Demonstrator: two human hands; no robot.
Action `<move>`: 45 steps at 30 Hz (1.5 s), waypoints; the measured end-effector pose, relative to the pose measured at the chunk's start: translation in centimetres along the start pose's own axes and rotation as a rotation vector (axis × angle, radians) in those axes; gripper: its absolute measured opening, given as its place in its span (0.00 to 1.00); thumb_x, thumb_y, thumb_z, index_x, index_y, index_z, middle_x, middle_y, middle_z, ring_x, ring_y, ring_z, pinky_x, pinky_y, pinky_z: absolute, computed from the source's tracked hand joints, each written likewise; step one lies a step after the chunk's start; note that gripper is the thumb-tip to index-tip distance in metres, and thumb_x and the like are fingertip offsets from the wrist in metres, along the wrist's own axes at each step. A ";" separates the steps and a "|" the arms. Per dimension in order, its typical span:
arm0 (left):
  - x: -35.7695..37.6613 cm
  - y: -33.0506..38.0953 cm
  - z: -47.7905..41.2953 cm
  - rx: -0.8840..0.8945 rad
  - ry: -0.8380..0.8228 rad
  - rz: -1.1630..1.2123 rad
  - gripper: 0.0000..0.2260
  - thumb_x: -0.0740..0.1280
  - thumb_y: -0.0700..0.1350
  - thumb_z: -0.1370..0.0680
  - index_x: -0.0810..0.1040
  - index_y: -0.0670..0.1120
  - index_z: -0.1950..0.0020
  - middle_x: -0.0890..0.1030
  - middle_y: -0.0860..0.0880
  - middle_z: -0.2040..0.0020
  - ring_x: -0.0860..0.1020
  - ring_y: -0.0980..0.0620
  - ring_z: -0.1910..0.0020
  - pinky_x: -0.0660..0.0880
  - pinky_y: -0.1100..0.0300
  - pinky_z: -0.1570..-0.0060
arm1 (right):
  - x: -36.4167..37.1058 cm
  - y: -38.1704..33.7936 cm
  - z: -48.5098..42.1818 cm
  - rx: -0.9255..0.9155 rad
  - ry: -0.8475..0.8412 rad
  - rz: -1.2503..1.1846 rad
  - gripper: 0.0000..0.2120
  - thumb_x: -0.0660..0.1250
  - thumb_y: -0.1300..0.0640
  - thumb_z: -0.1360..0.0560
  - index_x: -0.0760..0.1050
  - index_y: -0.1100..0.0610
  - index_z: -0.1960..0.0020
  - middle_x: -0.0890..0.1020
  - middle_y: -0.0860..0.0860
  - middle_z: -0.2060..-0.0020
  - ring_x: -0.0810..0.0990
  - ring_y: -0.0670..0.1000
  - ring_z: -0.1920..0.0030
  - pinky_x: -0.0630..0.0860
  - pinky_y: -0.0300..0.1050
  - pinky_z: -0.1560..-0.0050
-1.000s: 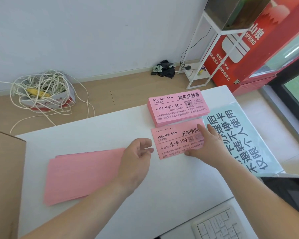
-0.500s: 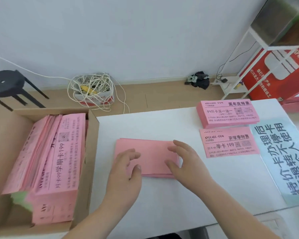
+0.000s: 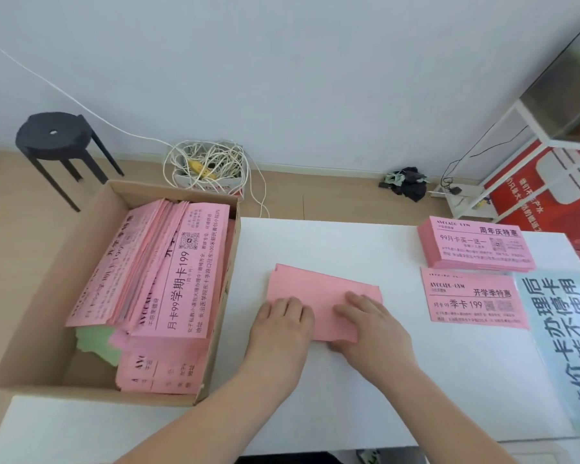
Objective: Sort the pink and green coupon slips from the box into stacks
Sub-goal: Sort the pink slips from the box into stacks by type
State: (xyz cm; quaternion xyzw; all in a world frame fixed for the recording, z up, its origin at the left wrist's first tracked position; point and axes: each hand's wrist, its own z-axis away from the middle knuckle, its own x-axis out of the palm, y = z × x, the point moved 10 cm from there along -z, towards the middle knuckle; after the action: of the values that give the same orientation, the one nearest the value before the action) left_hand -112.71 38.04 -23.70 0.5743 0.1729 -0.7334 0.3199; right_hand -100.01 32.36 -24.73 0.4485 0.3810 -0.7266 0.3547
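A thin pile of blank-side-up pink slips lies in the middle of the white table. My left hand rests on its near left corner and my right hand on its near right part, fingers laid over the paper. A cardboard box at the left holds many printed pink slips and some green slips underneath. At the right stand a thick pink stack and, nearer, a thin pink stack.
A pale blue printed sheet lies along the table's right edge. On the floor behind are a black stool, a small box of tangled white cord, a white rack and a red sign.
My right hand left the thin stack at the right and came onto the blank pink pile; my left hand settled on it too. The view swung left, bringing the box into sight.
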 end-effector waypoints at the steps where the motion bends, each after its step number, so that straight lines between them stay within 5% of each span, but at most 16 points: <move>1: -0.1 0.1 0.0 -0.001 -0.010 -0.021 0.30 0.67 0.38 0.27 0.62 0.43 0.25 0.66 0.43 0.30 0.66 0.42 0.32 0.64 0.51 0.31 | 0.3 -0.6 0.2 -0.029 0.019 0.073 0.26 0.74 0.43 0.27 0.74 0.43 0.30 0.68 0.42 0.24 0.66 0.48 0.24 0.69 0.45 0.31; 4: 0.9 0.4 0.2 0.001 -0.094 -0.085 0.29 0.66 0.39 0.23 0.62 0.41 0.22 0.61 0.39 0.23 0.64 0.40 0.28 0.64 0.48 0.30 | 1.1 -1.6 0.8 -0.044 0.045 0.117 0.23 0.75 0.49 0.29 0.76 0.50 0.35 0.73 0.50 0.27 0.73 0.54 0.29 0.78 0.47 0.43; 7: 1.2 0.5 0.2 0.030 -0.151 -0.141 0.26 0.64 0.40 0.21 0.65 0.41 0.23 0.62 0.37 0.21 0.65 0.40 0.27 0.63 0.47 0.29 | 0.7 -1.3 1.1 -0.034 0.052 0.043 0.26 0.71 0.47 0.24 0.71 0.48 0.27 0.65 0.45 0.22 0.62 0.49 0.22 0.70 0.45 0.31; 10: -0.2 0.8 0.0 0.063 -0.109 -0.121 0.16 0.63 0.38 0.22 0.73 0.47 0.35 0.75 0.44 0.35 0.71 0.43 0.36 0.67 0.51 0.40 | -0.7 -0.5 1.7 -0.044 0.031 -0.040 0.23 0.68 0.42 0.22 0.73 0.44 0.28 0.62 0.40 0.21 0.56 0.43 0.20 0.61 0.41 0.25; 12: -1.1 0.3 -0.2 0.046 -0.101 -0.023 0.13 0.62 0.37 0.23 0.75 0.50 0.41 0.78 0.48 0.42 0.73 0.44 0.41 0.67 0.54 0.48 | -2.3 0.1 2.0 -0.048 -0.005 -0.059 0.15 0.67 0.43 0.21 0.78 0.41 0.35 0.67 0.36 0.24 0.64 0.40 0.24 0.66 0.39 0.29; 15: -2.2 -1.7 -0.4 -0.042 -0.053 0.291 0.09 0.63 0.43 0.21 0.79 0.55 0.47 0.81 0.53 0.48 0.78 0.47 0.48 0.73 0.57 0.53 | -4.3 1.6 2.2 -0.012 -0.041 -0.114 0.06 0.66 0.47 0.20 0.81 0.41 0.46 0.81 0.34 0.42 0.77 0.40 0.39 0.75 0.42 0.42; 19: -5.8 -4.0 -0.6 -0.151 0.069 0.591 0.06 0.67 0.44 0.20 0.82 0.54 0.51 0.83 0.59 0.55 0.80 0.55 0.52 0.78 0.58 0.53 | -7.3 4.3 1.4 0.079 0.044 -0.610 0.04 0.72 0.53 0.23 0.83 0.49 0.57 0.82 0.34 0.68 0.79 0.40 0.66 0.73 0.34 0.65; 21: -7.5 -5.4 -0.6 -0.219 0.174 0.750 0.06 0.70 0.44 0.21 0.83 0.55 0.53 0.84 0.61 0.57 0.81 0.59 0.51 0.77 0.60 0.53 | -8.7 4.8 1.2 0.075 0.074 -0.847 0.04 0.73 0.57 0.22 0.84 0.51 0.55 0.85 0.39 0.65 0.83 0.43 0.63 0.77 0.35 0.61; 24: -8.4 -6.5 -0.7 -0.266 0.235 0.945 0.06 0.73 0.43 0.22 0.84 0.56 0.53 0.85 0.60 0.56 0.82 0.62 0.54 0.77 0.60 0.53 | -9.6 5.7 0.6 0.088 0.130 -0.990 0.04 0.73 0.58 0.22 0.85 0.51 0.50 0.88 0.48 0.57 0.87 0.50 0.54 0.84 0.54 0.50; 28: -7.8 -7.3 0.0 -0.362 0.243 1.167 0.04 0.74 0.38 0.23 0.84 0.46 0.52 0.87 0.49 0.58 0.86 0.50 0.56 0.82 0.52 0.51 | -9.4 6.6 0.3 0.097 0.144 -1.023 0.05 0.71 0.60 0.21 0.85 0.53 0.49 0.88 0.51 0.57 0.87 0.56 0.52 0.83 0.61 0.47; 31: -6.7 -7.5 0.6 -0.417 0.234 1.369 0.09 0.77 0.35 0.26 0.83 0.41 0.48 0.88 0.44 0.55 0.86 0.42 0.51 0.83 0.47 0.46 | -8.9 6.6 0.5 0.095 0.132 -1.091 0.10 0.68 0.65 0.20 0.84 0.53 0.46 0.88 0.50 0.54 0.87 0.54 0.51 0.84 0.55 0.47; 35: -5.6 -7.0 1.0 -0.396 0.177 1.514 0.07 0.69 0.40 0.18 0.83 0.41 0.42 0.87 0.42 0.48 0.86 0.43 0.47 0.82 0.47 0.43 | -8.7 6.6 0.7 0.102 0.152 -1.126 0.14 0.64 0.68 0.18 0.80 0.51 0.42 0.88 0.50 0.52 0.87 0.54 0.50 0.82 0.56 0.46; 40: -6.5 -7.2 1.3 -0.393 0.182 1.521 0.10 0.63 0.43 0.15 0.83 0.43 0.41 0.87 0.43 0.49 0.86 0.41 0.49 0.82 0.44 0.44 | -9.6 5.6 1.1 0.032 0.177 -0.874 0.23 0.58 0.68 0.19 0.81 0.41 0.43 0.88 0.43 0.52 0.87 0.50 0.50 0.82 0.54 0.48; 45: -7.6 -7.8 1.2 -0.382 0.213 1.503 0.11 0.61 0.43 0.14 0.83 0.43 0.42 0.87 0.42 0.50 0.86 0.41 0.49 0.84 0.46 0.50 | -10.2 5.0 1.6 0.013 0.162 -0.948 0.24 0.56 0.74 0.20 0.83 0.50 0.46 0.88 0.48 0.54 0.88 0.48 0.52 0.81 0.39 0.55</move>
State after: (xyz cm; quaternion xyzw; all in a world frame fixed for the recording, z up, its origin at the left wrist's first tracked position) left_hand -117.76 45.13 -16.99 0.5396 -0.1092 -0.2183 0.8058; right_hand -92.81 30.50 -15.99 0.2825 0.5654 -0.7733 -0.0492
